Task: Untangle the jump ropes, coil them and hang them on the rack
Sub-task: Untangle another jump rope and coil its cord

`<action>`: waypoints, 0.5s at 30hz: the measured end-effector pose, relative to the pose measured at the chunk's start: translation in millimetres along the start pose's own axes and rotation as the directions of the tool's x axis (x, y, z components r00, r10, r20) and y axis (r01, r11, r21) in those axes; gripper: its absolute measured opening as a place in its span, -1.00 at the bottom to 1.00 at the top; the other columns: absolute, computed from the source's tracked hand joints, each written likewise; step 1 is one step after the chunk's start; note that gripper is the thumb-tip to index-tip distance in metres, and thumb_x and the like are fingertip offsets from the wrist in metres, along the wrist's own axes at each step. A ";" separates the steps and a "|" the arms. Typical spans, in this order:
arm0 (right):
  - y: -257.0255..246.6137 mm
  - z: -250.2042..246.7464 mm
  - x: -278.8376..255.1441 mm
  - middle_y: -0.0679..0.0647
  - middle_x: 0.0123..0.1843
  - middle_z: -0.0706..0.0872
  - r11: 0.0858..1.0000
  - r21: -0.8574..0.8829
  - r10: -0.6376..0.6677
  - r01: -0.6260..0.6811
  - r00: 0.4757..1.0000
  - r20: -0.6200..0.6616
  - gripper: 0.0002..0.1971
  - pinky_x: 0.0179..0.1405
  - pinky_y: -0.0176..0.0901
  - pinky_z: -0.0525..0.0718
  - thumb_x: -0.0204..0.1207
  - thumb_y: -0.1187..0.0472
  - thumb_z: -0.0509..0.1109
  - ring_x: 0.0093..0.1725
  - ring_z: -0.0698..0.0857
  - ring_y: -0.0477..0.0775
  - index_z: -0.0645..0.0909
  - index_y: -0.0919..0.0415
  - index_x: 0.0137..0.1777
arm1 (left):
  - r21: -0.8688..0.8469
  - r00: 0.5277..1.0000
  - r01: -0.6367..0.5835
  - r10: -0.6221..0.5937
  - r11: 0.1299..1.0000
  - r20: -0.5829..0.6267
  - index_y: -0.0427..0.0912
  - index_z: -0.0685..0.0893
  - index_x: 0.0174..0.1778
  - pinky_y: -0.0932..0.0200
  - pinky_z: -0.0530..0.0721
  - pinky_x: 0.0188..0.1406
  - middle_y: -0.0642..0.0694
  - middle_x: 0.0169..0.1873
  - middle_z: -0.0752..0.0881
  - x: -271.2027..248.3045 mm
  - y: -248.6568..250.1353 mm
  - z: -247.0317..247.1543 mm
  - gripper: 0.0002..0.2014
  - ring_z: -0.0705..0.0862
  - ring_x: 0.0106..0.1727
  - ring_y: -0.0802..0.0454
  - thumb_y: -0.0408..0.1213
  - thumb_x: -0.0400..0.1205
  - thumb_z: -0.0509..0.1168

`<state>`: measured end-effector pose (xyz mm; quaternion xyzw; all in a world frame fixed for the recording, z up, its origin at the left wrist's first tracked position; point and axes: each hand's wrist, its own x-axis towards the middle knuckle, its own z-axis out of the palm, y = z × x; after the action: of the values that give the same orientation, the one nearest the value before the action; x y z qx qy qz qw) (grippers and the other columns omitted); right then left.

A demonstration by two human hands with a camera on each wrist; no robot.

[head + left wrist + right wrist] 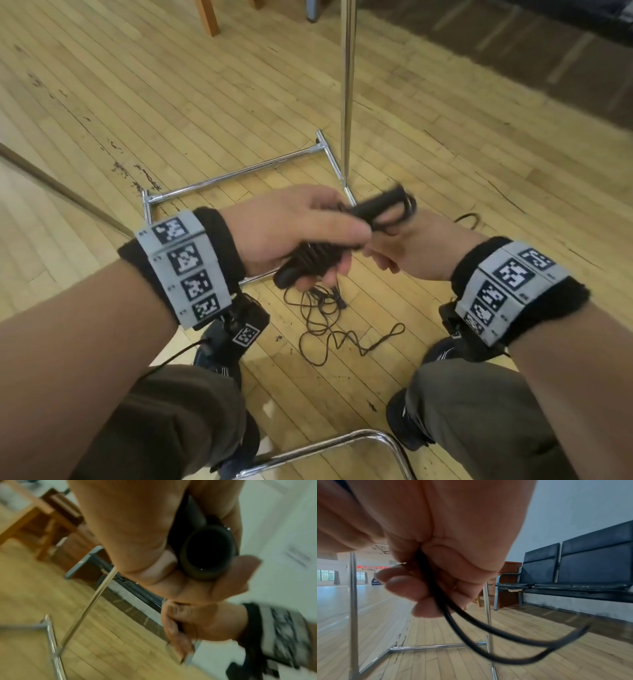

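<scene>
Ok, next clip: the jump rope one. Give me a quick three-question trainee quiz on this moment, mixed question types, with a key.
1. True or false: the left hand grips a black jump rope handle.
2. Multiple choice: in the right wrist view, what does the right hand hold? A) a chrome bar B) a loop of black cord C) nothing
3. Short answer: where does the loose tangled rope lie, and does any rope hang on the chrome rack?

Key: 1 true. 2 B. 3 On the wooden floor between the person's feet; none is seen on the visible part of the rack.
</scene>
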<state>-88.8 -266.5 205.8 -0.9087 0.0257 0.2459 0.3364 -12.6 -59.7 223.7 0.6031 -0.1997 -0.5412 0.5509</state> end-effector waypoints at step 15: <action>-44.9 8.5 -5.5 -0.08 -0.41 0.56 0.966 -0.215 -0.182 0.146 0.970 -0.160 -0.72 -0.48 -0.24 0.34 0.79 -0.03 0.18 -0.44 0.51 -0.13 0.49 -0.07 -0.19 | 0.403 0.836 0.229 0.033 0.886 -0.548 -0.07 0.67 0.14 -0.11 0.92 -0.24 -0.14 -0.16 0.87 7.0 -18.2 -22.7 -0.81 0.91 -0.20 -0.08 -0.15 0.68 0.48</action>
<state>-87.7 -227.2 229.7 -0.9554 -0.0449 0.1363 0.2583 3.0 -49.7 200.2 0.8516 -0.1246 -0.3158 0.3994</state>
